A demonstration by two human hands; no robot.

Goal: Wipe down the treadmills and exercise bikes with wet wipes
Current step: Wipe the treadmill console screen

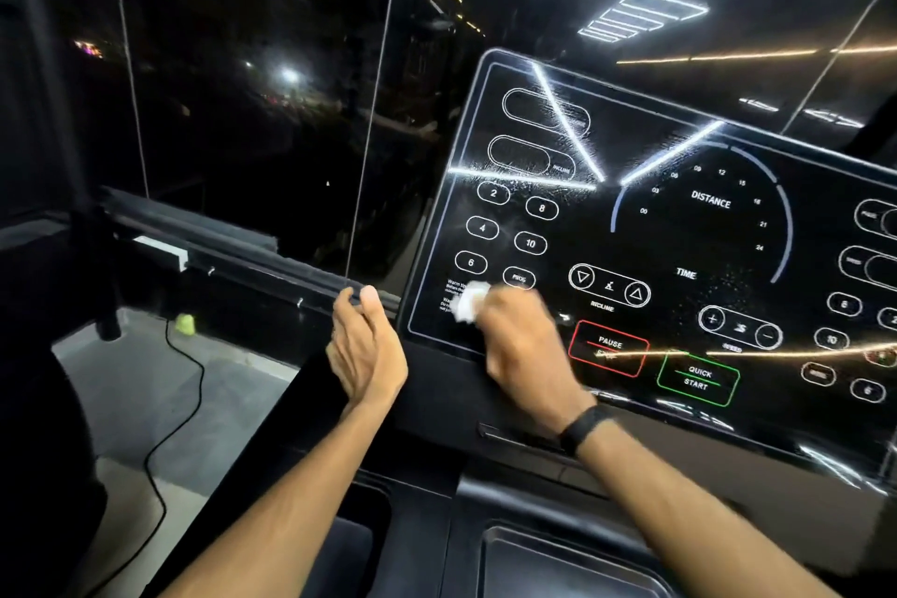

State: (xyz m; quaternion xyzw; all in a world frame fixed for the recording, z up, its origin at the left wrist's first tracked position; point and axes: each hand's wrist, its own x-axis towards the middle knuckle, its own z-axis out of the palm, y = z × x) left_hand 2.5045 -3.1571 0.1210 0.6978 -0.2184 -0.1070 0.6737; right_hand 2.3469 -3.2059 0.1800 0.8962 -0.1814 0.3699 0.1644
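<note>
The right hand (522, 345) bunches a small white wet wipe (470, 302) in its curled fingers and presses it against the treadmill console (679, 233), at about seven o'clock on the panel, over the small printed warning text and just below the "6" and "PROG" keys. Wadding the wipe gives the fingers a firm pad to push with, and the blur around it suggests a quick scrubbing stroke. A dark band (585, 427) circles that wrist. The left hand (366, 347) hovers off the console's nine o'clock edge, fingers loosely curled and holding nothing, probably kept clear so the wiping hand has the whole face to work. The console is a glossy black slab with rounded corners, tilted toward the person; its smooth face mirrors ceiling strip lights as bright streaks and shows smears and fine specks, most thickly near the top left and around the "TIME" label, so most of the panel looks not yet cleaned. White outlined keys, a curved distance gauge, a red "PAUSE" box and a green "QUICK START" box are printed flat on it. Below, at six o'clock, lies a matte black moulded tray (558, 558). Toward nine o'clock a thin black cable (187, 398) snakes over pale floor beside a dark glass window (242, 87).
</note>
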